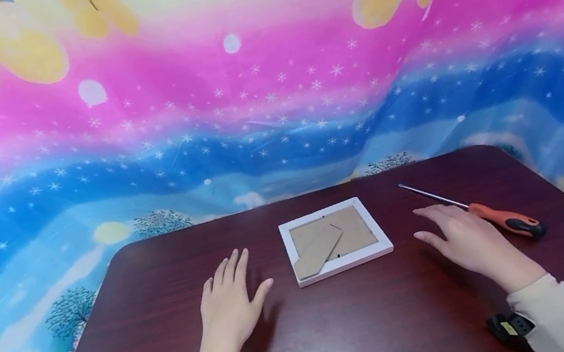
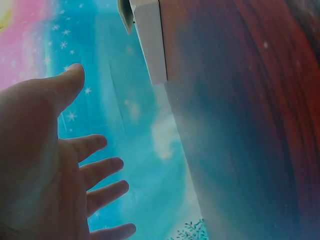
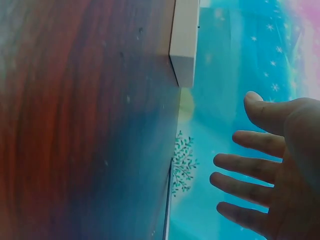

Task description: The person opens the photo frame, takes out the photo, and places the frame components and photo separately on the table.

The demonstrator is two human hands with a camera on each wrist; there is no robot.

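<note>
A white picture frame (image 1: 386,244) lies face down on the dark wooden table, its brown backing board (image 1: 359,225) and fold-out stand (image 1: 316,255) facing up. To its left my left hand (image 1: 231,310) hovers over the table with fingers spread, touching nothing. On the other side my right hand (image 1: 469,238) is held above the table, fingers extended and holding nothing. Just beyond that hand lies a screwdriver (image 1: 499,218) with an orange and black handle, its metal shaft pointing to the far left. Both wrist views show the frame's white edge (image 2: 150,45) beside the spread fingers (image 3: 245,167).
The reddish-brown table (image 1: 341,339) has rounded far corners. Behind it hangs a pink and blue cloth (image 1: 226,105) printed with snowflakes and trees, reaching down past the table's far and left edges. Dark straps with devices (image 1: 510,325) sit at both wrists.
</note>
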